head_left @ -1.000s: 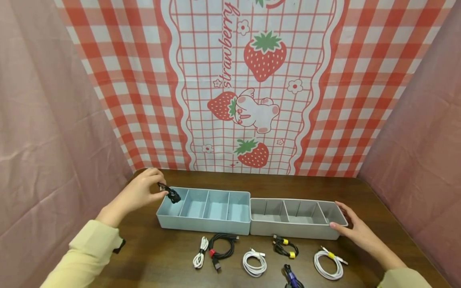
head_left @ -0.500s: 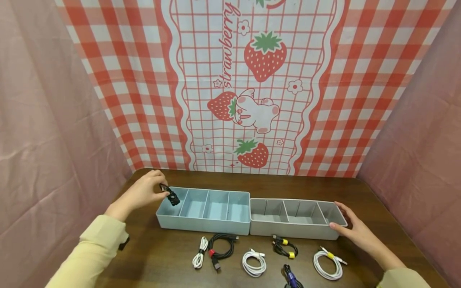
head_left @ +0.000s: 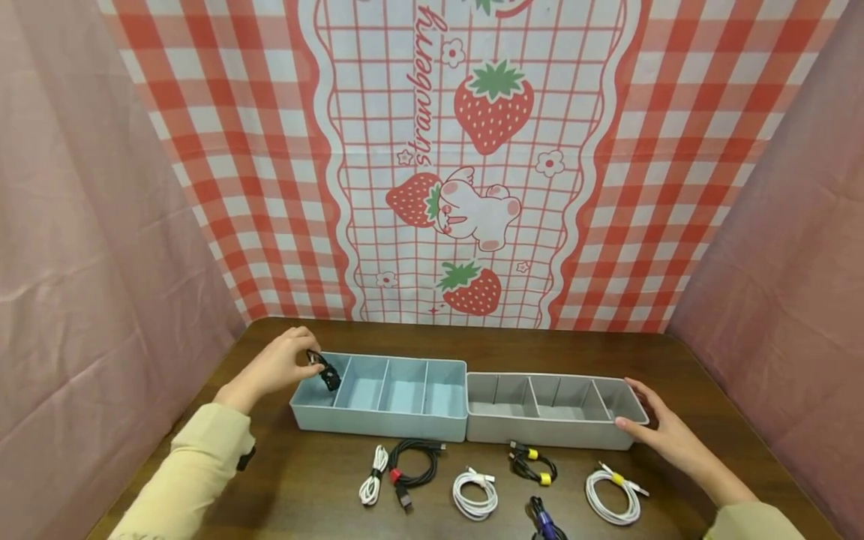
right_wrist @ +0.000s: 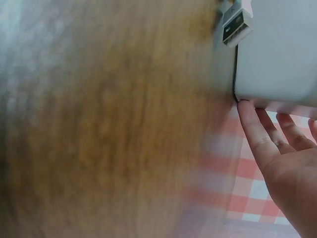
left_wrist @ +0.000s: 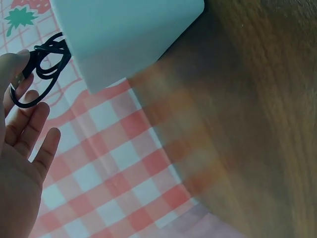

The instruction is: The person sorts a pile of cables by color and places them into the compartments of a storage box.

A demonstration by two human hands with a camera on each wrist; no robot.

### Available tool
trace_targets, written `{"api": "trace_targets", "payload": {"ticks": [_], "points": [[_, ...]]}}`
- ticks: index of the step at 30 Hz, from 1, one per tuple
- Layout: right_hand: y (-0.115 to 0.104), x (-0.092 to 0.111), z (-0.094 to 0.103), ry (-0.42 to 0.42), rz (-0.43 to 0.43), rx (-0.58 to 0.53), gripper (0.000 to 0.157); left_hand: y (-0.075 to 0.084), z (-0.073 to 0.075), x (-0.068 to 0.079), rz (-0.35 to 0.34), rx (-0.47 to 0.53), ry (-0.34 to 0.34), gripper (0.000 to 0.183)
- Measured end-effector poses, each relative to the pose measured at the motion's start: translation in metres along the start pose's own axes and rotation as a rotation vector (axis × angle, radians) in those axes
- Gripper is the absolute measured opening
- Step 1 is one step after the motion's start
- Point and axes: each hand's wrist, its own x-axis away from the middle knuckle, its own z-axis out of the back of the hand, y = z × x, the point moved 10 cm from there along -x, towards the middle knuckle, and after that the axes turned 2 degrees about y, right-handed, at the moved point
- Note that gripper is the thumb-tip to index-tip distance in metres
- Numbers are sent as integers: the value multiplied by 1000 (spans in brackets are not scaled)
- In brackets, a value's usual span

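In the head view my left hand pinches a coiled black cable between thumb and fingertips. The coil hangs within the leftmost compartment of the blue divided box. From the left wrist, the cable's loop shows between thumb and index finger, part of it hidden behind the box wall; the other fingers are spread. My right hand rests on the right end of the grey divided box, thumb at the front and fingers toward the back corner. In the right wrist view its straight fingers touch the box.
Along the front of the wooden table lie a white cable, a black cable with a red tie, white coils, a black cable with yellow ties and one with a purple tie. A checked cloth hangs behind.
My left hand has moved slightly right and down, lowering the black cable deeper into the blue box's leftmost compartment. The right hand stays at the grey box.
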Motion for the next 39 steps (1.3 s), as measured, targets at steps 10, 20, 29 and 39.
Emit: {"api": "trace_targets", "payload": {"ticks": [10,20,29,39], "points": [[0,0,0,-7,-8,13,74,-10,-13,-1,29,20,20,16],[1,2,0,-8,-9,1,73,-16,-14,6,68,49,60,18],[-4,1,1,-5,-4,27,74,-19,-10,16,32,62,130,17],[-1,1,1,3,-7,35,73,-19,-5,28,-11,62,188,20]]}}
